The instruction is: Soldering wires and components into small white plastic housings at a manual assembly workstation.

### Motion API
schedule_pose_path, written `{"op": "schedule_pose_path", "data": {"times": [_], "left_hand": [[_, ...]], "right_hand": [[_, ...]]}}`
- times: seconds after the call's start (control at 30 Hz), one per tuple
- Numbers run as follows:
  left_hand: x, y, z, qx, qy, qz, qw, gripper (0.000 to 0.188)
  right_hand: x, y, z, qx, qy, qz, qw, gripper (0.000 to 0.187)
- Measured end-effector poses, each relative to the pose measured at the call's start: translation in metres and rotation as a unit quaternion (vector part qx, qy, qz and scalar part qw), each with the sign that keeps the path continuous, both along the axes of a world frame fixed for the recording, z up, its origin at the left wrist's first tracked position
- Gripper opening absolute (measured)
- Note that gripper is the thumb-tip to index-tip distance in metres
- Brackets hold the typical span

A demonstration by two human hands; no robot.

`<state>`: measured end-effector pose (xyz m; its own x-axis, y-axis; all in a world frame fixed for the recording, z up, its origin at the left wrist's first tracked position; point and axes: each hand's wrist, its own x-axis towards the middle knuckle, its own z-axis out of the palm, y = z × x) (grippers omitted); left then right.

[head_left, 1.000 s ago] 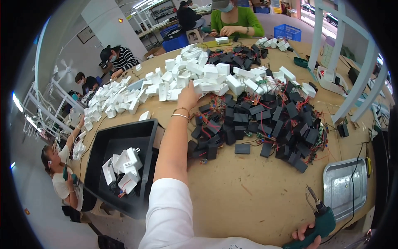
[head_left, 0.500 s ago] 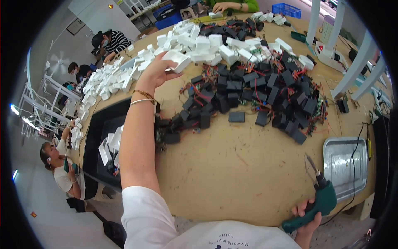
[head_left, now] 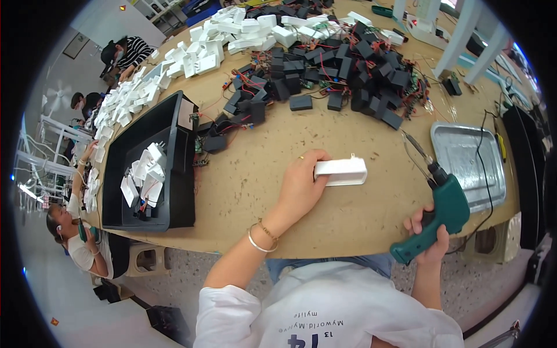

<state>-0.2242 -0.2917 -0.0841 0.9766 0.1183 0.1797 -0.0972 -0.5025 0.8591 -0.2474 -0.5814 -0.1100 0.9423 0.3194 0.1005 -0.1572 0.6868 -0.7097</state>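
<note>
A hollow white plastic casing (head_left: 346, 173) lies on its side over the middle of the table, held at its left end by my left hand (head_left: 303, 184). My right hand (head_left: 434, 239) is wrapped round the handle of a green soldering gun (head_left: 445, 210) at the table's right front edge. The gun's thin metal tip and a bent feed tube point up and to the left, apart from the casing. Beyond both hands spreads a heap of black battery-like blocks (head_left: 300, 103) tangled with red wires and circuit boards.
White casings (head_left: 200, 58) are piled along the far left. A black bin (head_left: 183, 174) at the left holds several casings and wired parts. A metal tray (head_left: 487, 174) lies right of the gun, its cord crossing it. White posts (head_left: 461, 49) rise at the back right. Co-workers sit along the left side.
My left hand has come back from the far white pile to the middle of the table, bringing a white casing. The right hand still grips the soldering gun. The whole view has shifted.
</note>
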Motion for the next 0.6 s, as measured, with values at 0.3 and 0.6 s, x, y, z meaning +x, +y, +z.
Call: {"op": "schedule_pose_path", "data": {"times": [0.3,0.6], "left_hand": [[-0.016,0.012,0.027,0.166,-0.063,-0.059,0.982,0.028],[0.073,0.118,0.024,0.518,-0.118,0.227,0.816,0.041]], "right_hand": [[-0.003,0.0,0.004,-0.026,-0.03,-0.023,0.999,0.049],[-0.004,0.001,0.003,-0.021,-0.024,-0.016,0.999,0.048]]}}
